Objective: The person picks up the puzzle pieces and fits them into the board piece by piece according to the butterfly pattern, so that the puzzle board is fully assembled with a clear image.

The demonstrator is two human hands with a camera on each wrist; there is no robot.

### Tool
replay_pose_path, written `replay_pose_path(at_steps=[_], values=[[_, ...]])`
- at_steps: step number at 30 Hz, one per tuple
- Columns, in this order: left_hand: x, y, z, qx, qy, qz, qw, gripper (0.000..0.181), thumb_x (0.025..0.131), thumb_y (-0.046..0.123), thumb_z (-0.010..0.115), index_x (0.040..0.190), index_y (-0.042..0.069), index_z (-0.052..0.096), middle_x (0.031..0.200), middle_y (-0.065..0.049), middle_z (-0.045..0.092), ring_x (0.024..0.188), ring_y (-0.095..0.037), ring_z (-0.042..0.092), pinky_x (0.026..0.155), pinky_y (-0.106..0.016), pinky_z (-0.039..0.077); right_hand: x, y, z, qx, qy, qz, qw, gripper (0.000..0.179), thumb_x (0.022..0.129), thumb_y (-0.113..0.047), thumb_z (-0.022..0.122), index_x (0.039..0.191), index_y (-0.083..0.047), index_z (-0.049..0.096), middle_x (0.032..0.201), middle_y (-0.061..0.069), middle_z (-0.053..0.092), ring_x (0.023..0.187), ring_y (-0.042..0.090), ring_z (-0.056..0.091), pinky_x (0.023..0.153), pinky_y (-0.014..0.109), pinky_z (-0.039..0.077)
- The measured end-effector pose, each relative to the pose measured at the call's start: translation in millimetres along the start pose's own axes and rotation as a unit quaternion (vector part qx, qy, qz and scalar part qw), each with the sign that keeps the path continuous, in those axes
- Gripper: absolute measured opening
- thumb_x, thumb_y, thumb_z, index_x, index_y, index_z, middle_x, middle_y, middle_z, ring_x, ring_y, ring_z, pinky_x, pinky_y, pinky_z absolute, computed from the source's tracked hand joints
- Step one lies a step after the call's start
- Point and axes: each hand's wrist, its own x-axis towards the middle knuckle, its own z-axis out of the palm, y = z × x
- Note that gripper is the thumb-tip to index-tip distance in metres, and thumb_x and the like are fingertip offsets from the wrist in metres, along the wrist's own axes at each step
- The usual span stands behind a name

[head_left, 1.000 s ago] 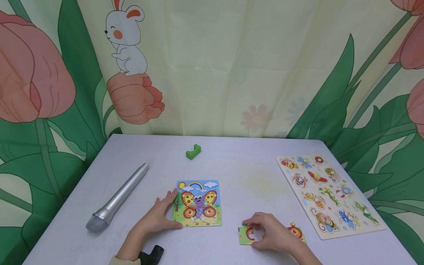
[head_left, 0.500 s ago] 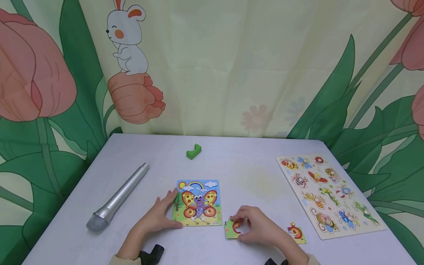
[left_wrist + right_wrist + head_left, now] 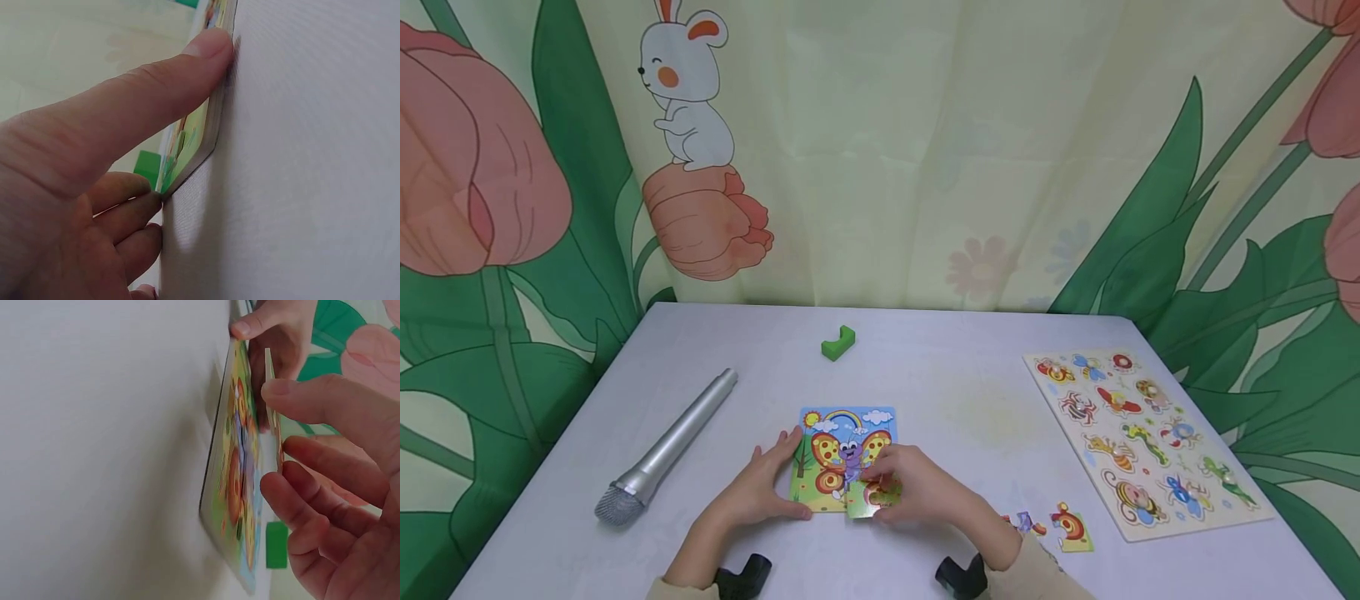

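One piece (image 3: 859,502), pinched in right fingers (image 3: 336,467), clears the board (image 3: 842,454) below; spread left fingers (image 3: 130,217) touch its edge (image 3: 212,128).

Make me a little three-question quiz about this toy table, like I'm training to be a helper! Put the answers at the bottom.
1. Fill in the blank: In the head view, the long silver microphone lies to the ____ of the square, colourful butterfly picture board.

2. True or false: The person's left-hand grip is wrapped round the microphone.

3. Choose one: What does the right-hand grip pinch?
A) The small green notched block
B) The flat green-and-red puzzle piece
C) The white rectangular board of colourful bugs

Key:
1. Left
2. False: it touches the butterfly picture board.
3. B
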Motion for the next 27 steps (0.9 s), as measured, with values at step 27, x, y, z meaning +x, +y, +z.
replay_pose_path(at_steps=[27], values=[[1.1, -6.7, -0.1, -0.007, -0.008, 0.006, 0.9999, 0.11, 0.055, 0.033, 0.086, 0.143, 0.003, 0.027, 0.147, -0.019, 0.025, 0.136, -0.034, 0.016, 0.109, -0.055, 0.0, 60.1, -21.5, 31.1, -0.077, -0.019, 0.001, 0.9968, 0.035, 0.07, -0.019, 0.078, 0.103, -0.01, 0.071, 0.088, -0.01, 0.059, 0.078, 0.002, 0.045, 0.064, 0.011, 0.041]])
